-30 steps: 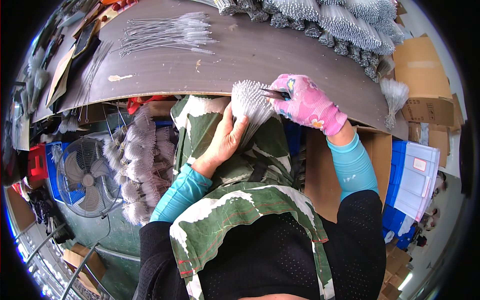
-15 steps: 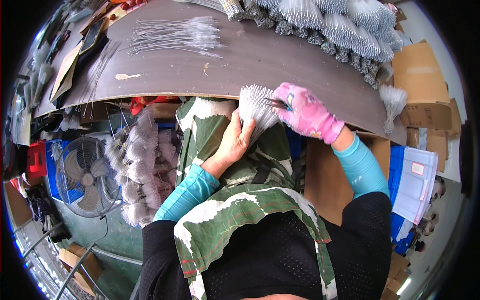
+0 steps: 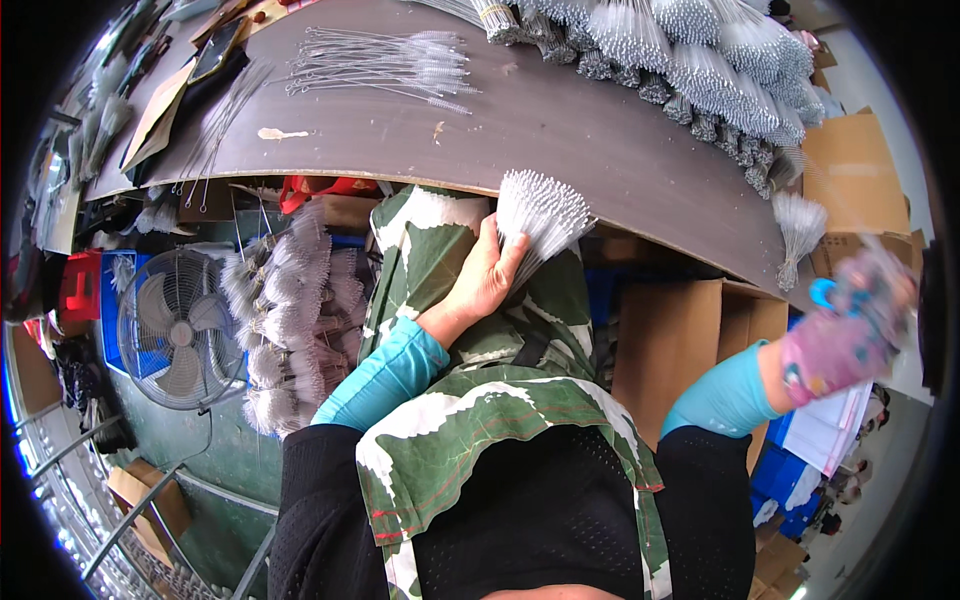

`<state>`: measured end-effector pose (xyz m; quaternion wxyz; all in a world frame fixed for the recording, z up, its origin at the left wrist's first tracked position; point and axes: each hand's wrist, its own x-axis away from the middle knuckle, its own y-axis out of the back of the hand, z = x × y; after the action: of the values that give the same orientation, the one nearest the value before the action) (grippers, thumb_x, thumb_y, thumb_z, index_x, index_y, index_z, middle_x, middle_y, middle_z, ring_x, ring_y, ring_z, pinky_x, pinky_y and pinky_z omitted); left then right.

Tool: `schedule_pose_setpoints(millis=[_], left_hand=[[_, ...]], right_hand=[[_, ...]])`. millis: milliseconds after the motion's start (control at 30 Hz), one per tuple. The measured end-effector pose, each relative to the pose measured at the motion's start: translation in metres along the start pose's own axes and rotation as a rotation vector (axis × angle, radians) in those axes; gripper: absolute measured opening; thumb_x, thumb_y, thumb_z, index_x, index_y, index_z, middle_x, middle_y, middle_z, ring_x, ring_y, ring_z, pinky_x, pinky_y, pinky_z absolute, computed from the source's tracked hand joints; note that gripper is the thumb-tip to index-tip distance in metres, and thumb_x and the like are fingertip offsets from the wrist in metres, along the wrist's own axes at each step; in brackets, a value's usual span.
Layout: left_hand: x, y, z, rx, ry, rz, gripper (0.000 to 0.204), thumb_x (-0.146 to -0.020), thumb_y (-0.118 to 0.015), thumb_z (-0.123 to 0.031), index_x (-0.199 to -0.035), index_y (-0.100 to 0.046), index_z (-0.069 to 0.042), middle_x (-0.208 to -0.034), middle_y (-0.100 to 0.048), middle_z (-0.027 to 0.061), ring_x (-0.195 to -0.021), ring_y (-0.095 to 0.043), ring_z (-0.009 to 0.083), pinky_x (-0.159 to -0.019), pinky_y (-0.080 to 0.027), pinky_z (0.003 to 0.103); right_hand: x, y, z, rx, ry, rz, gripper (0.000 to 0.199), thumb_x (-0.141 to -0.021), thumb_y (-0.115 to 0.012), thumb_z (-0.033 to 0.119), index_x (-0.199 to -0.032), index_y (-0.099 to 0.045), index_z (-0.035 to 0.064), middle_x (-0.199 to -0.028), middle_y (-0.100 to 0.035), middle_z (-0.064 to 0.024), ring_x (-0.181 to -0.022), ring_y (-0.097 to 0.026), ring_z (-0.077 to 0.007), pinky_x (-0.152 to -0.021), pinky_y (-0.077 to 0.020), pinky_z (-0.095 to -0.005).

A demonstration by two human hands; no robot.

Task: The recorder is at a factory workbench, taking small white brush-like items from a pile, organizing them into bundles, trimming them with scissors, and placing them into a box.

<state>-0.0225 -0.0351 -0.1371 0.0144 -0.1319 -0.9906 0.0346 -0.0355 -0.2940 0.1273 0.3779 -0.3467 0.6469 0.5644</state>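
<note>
Bundle of white bristle brushes (image 3: 540,215) at upper centre of frame just below the counter (image 3: 560,130) edge, bare left hand (image 3: 485,280) grasping its stems, gloved right hand (image 3: 845,335) blurred at right, grip unclear, loose wire brushes (image 3: 380,70) upper left.

**Open table centre, crowded edges**

The brown table (image 3: 600,140) is bare across the frame's middle, giving a hand room to pass. Loose wire brushes (image 3: 380,70) block its upper left; bundled brushes (image 3: 690,60) crowd the upper right rim. Under the table edge, the left hand (image 3: 485,280) with its brush bundle (image 3: 540,210) fills the centre gap. Cardboard boxes (image 3: 670,340) close off the lower right, a fan (image 3: 175,330) the left.
</note>
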Motion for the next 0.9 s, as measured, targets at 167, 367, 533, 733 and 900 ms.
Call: schedule_pose_setpoints(millis=[167,367,533,733,900], left_hand=[[0.001,0.008,-0.002,0.104,0.036,-0.007,0.051,-0.091,-0.056,-0.026,-0.129,-0.033,-0.001,-0.123,-0.048,0.0197,-0.117,-0.046,0.0274,-0.097,-0.037,0.036],[0.022,0.062,-0.073,0.164,-0.01,0.019,0.025,-0.092,-0.053,-0.012,-0.115,-0.055,-0.002,-0.107,-0.058,0.0064,-0.098,-0.054,0.0115,-0.088,-0.043,0.026],[0.026,0.022,-0.112,0.409,0.256,0.4,0.022,-0.097,-0.046,-0.019,-0.109,-0.054,-0.003,-0.087,-0.058,-0.001,-0.067,-0.048,0.002,-0.056,-0.037,0.016],[0.027,0.009,-0.089,0.551,0.316,0.235,0.018,-0.094,-0.051,-0.015,-0.106,-0.059,-0.005,-0.075,-0.051,-0.0048,-0.063,-0.04,0.0,-0.054,-0.03,0.015],[0.028,0.008,-0.091,0.5,0.352,0.241,0.021,-0.093,-0.052,-0.013,-0.11,-0.06,-0.003,-0.077,-0.054,-0.0033,-0.067,-0.044,0.0006,-0.056,-0.033,0.015]], right_hand=[[0.0,-0.003,0.0,-1.528,-0.593,0.52,0.036,-0.093,-0.047,0.035,-0.099,-0.058,0.002,-0.069,-0.054,-0.0109,-0.049,-0.043,-0.0102,-0.042,-0.0322,-0.0184],[0.074,-0.02,0.089,-1.491,-0.79,0.816,0.011,-0.088,-0.055,0.004,-0.098,-0.057,0.0032,-0.079,-0.057,-0.0039,-0.062,-0.05,-0.0089,-0.055,-0.0424,-0.0206],[0.107,-0.029,0.119,-1.381,-0.552,1.072,0.014,-0.088,-0.056,0.003,-0.102,-0.055,0.0003,-0.088,-0.059,-0.0023,-0.077,-0.055,-0.0085,-0.07,-0.0468,-0.023],[0.111,-0.023,0.103,-1.517,-0.967,1.156,0.025,-0.096,-0.044,0.027,-0.095,-0.056,0.0049,-0.071,-0.056,-0.0008,-0.057,-0.054,-0.0063,-0.042,-0.0383,-0.018],[0.111,-0.016,0.099,-1.611,-1.13,1.654,0.029,-0.095,-0.047,0.029,-0.086,-0.058,0.0039,-0.057,-0.053,-0.0005,-0.047,-0.05,-0.0074,-0.04,-0.0364,-0.0185]])
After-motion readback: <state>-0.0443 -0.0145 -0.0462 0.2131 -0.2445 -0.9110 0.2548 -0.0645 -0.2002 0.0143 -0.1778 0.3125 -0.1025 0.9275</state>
